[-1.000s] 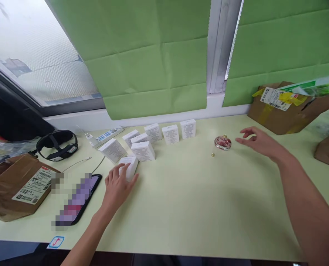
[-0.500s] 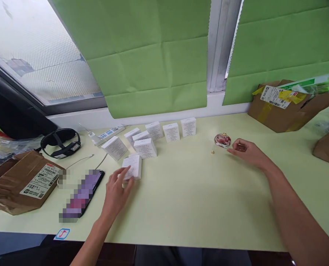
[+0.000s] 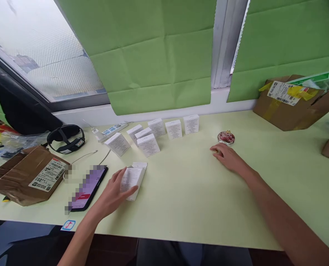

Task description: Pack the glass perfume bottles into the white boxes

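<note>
Head view: white box (image 3: 132, 178) slants lengthwise away, rightward.

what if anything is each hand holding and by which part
Left hand: white box, by its sides. Right hand: at the small gold bead; grip unclear.

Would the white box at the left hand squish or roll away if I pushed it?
The white box might dent a little, since its sides look like thin card. It probably won't roll, because its faces look flat.
</note>
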Action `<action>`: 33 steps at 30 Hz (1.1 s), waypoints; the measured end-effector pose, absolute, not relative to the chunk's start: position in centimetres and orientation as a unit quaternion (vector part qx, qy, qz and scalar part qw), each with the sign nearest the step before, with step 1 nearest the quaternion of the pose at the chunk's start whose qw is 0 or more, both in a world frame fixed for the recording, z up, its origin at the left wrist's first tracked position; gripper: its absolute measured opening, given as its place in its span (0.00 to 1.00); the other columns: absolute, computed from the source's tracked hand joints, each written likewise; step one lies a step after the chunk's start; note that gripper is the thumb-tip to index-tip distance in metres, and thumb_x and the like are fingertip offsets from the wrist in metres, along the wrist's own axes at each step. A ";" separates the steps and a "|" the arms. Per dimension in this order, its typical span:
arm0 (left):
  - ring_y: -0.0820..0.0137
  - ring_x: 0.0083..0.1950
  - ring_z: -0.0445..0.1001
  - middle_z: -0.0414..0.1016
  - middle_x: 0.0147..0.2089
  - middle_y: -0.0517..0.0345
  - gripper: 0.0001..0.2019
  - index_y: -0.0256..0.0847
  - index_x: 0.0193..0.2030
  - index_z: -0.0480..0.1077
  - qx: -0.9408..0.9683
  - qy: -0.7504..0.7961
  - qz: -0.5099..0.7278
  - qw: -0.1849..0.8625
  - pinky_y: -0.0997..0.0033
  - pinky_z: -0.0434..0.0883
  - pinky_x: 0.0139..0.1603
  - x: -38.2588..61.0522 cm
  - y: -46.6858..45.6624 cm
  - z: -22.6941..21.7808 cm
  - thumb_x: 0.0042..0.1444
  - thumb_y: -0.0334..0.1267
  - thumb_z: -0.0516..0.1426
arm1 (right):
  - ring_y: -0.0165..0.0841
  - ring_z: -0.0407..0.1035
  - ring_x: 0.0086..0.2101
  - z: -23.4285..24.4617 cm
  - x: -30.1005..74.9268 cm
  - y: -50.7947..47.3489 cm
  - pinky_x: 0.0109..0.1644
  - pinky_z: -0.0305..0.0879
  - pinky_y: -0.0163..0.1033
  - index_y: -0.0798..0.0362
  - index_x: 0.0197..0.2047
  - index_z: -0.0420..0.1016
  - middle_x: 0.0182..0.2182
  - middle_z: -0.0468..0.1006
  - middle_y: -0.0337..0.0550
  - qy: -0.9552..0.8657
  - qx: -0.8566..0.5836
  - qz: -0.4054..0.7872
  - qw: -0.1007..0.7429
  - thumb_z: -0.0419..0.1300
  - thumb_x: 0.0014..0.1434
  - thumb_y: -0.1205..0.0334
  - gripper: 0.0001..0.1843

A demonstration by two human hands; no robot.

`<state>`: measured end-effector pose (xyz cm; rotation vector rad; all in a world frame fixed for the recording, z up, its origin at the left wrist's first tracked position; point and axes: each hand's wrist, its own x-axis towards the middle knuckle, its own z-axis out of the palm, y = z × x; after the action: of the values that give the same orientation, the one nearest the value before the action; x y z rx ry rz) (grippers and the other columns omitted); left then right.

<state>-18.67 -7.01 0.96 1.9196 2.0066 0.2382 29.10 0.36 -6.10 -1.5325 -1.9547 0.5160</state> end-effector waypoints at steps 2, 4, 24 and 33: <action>0.46 0.67 0.61 0.54 0.71 0.42 0.43 0.44 0.73 0.49 0.677 0.703 0.089 0.201 0.52 0.68 0.60 -19.1 -7.3 1.3 0.55 0.62 0.55 | 0.40 0.71 0.37 -6.2 29.0 0.5 0.44 0.66 0.48 0.50 0.46 0.73 0.44 0.76 0.49 -0.728 -0.587 0.180 0.306 0.53 0.61 0.61 0.12; 0.48 0.64 0.66 0.57 0.69 0.43 0.40 0.46 0.71 0.53 0.670 0.698 0.096 0.235 0.56 0.71 0.55 -19.0 -7.1 1.7 0.56 0.62 0.53 | 0.42 0.71 0.38 -6.2 28.9 0.6 0.44 0.66 0.49 0.51 0.44 0.74 0.42 0.76 0.51 -0.723 -0.592 0.171 0.313 0.51 0.62 0.62 0.12; 0.62 0.54 0.67 0.62 0.55 0.52 0.20 0.45 0.47 0.62 0.769 0.532 0.184 0.304 0.63 0.69 0.51 -5.1 0.0 0.8 0.57 0.57 0.58 | 0.33 0.69 0.33 -2.7 32.5 -0.3 0.37 0.66 0.40 0.49 0.51 0.66 0.43 0.72 0.46 -0.509 -0.656 0.126 0.543 0.52 0.63 0.47 0.18; 0.53 0.62 0.61 0.65 0.55 0.47 0.15 0.42 0.52 0.67 0.802 0.557 0.191 0.098 0.49 0.58 0.62 -3.8 2.7 2.2 0.62 0.44 0.56 | 0.32 0.67 0.27 -4.2 33.0 0.5 0.31 0.65 0.41 0.50 0.57 0.69 0.50 0.75 0.49 -0.533 -0.693 0.186 0.448 0.63 0.51 0.43 0.33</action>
<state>-3.82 2.67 2.15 2.3747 1.6483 0.5656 33.04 0.48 -4.24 -1.7156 -1.3186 0.4591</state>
